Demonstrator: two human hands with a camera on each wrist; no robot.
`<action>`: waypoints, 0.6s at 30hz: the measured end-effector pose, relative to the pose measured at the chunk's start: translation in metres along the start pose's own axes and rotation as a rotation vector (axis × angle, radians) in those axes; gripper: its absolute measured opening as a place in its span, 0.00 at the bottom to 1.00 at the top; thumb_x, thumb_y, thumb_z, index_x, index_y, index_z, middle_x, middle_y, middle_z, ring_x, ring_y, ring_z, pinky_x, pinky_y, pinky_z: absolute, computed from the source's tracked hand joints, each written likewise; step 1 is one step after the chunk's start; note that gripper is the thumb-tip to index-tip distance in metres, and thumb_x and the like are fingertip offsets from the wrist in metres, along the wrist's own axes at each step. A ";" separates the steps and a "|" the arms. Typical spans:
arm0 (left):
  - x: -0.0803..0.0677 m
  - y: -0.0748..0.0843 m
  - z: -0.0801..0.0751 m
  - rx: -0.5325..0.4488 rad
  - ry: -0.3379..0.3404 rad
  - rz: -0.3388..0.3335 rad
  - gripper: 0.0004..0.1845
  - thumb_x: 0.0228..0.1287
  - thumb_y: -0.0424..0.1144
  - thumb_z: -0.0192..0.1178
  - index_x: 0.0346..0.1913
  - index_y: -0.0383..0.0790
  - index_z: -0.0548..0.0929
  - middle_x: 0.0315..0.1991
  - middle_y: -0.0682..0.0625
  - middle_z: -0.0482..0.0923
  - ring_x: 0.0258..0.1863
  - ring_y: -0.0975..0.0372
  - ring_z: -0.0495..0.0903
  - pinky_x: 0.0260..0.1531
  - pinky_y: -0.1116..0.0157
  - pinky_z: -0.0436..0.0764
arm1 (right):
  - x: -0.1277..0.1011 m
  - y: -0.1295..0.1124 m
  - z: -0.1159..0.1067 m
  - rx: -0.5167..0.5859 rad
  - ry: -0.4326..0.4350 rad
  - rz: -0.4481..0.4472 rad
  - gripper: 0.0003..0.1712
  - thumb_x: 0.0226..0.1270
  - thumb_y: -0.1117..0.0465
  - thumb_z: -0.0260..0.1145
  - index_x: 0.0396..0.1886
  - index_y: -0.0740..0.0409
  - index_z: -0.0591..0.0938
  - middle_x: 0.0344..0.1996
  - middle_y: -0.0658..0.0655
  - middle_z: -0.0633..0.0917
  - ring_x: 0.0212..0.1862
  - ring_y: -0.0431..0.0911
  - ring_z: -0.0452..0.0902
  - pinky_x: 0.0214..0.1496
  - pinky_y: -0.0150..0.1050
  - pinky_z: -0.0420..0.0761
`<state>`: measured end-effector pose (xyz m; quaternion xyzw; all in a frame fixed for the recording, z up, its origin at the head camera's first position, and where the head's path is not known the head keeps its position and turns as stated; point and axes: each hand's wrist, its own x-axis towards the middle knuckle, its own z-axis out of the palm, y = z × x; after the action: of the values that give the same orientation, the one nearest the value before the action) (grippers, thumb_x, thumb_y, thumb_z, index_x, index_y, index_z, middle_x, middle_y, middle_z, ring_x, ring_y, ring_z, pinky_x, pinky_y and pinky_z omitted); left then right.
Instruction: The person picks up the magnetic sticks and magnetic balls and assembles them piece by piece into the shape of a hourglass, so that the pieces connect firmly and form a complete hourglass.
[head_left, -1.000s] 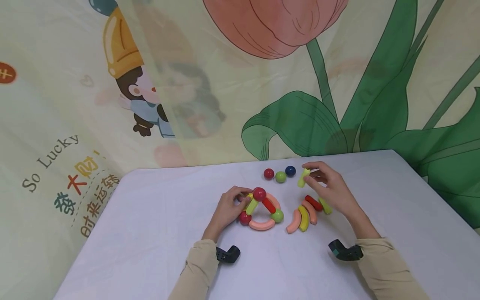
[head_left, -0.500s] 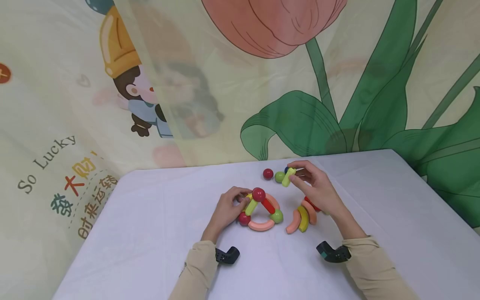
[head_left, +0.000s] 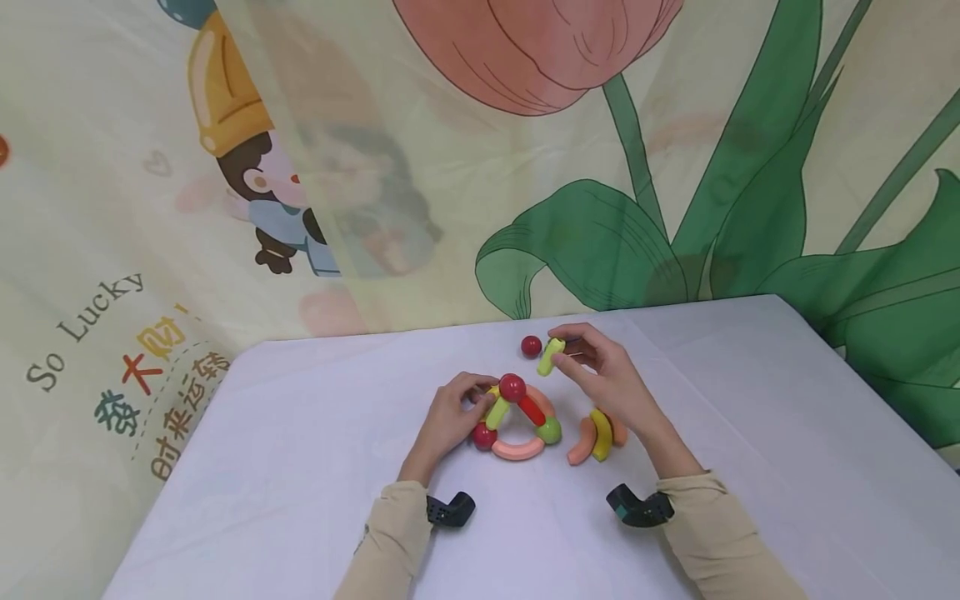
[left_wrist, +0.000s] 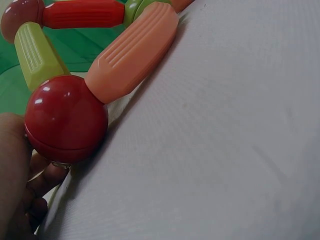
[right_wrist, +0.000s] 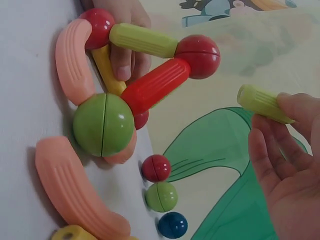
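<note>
A person's right hand [head_left: 607, 379] hovers above a table, pinching a short yellow-green rod [head_left: 551, 356] between thumb and fingertips, the rod tilted and held in the air just behind a small toy structure [head_left: 516, 421]. The left hand [head_left: 448, 417] rests on the table at the structure's left side, its fingers curled onto the pieces there and steadying them. The structure is built of balls and rods: a red ball [head_left: 513, 387] at the top, a yellow-green rod and a red rod [head_left: 533, 409] sloping down from it, a second red ball [left_wrist: 65, 119] at the lower left, a green ball [head_left: 550, 430] at the lower right, and curved peach pieces [head_left: 517, 450] ringing the base. Just right of it lie loose curved pieces, peach and yellow [head_left: 592, 437], partly under the right wrist. A loose red ball [head_left: 531, 346] sits near the far edge; the right wrist view shows a green ball [right_wrist: 161, 196] and a dark blue ball [right_wrist: 173, 225] in a row beside it. The table [head_left: 300, 467] is covered in a pale lavender-white cloth. Behind it hangs a printed backdrop [head_left: 600, 167] with a large pink tulip, green leaves, a cartoon child and the words "So Lucky".
</note>
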<state>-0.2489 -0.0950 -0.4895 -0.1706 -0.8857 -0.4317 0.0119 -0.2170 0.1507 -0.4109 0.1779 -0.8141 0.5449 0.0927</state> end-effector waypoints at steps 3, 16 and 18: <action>0.000 -0.001 -0.002 -0.002 0.004 -0.002 0.14 0.62 0.40 0.62 0.51 0.52 0.82 0.39 0.57 0.79 0.37 0.65 0.74 0.39 0.67 0.75 | 0.001 -0.003 0.005 0.010 0.003 -0.001 0.20 0.65 0.59 0.64 0.56 0.55 0.74 0.50 0.51 0.79 0.49 0.43 0.76 0.53 0.24 0.75; -0.002 0.001 -0.002 -0.025 -0.009 0.004 0.14 0.62 0.40 0.61 0.51 0.51 0.82 0.39 0.56 0.79 0.37 0.65 0.74 0.39 0.68 0.75 | 0.004 -0.011 0.020 0.027 -0.038 0.008 0.19 0.65 0.55 0.63 0.55 0.46 0.74 0.51 0.48 0.80 0.51 0.42 0.77 0.54 0.28 0.75; -0.002 0.001 -0.002 -0.024 -0.007 0.007 0.13 0.63 0.40 0.61 0.51 0.51 0.82 0.39 0.56 0.79 0.37 0.65 0.74 0.39 0.68 0.75 | 0.006 -0.007 0.022 0.029 -0.044 0.002 0.19 0.65 0.53 0.64 0.55 0.46 0.75 0.51 0.48 0.80 0.51 0.41 0.76 0.54 0.30 0.76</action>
<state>-0.2473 -0.0966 -0.4882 -0.1754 -0.8799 -0.4415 0.0081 -0.2188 0.1272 -0.4117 0.1900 -0.8081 0.5529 0.0716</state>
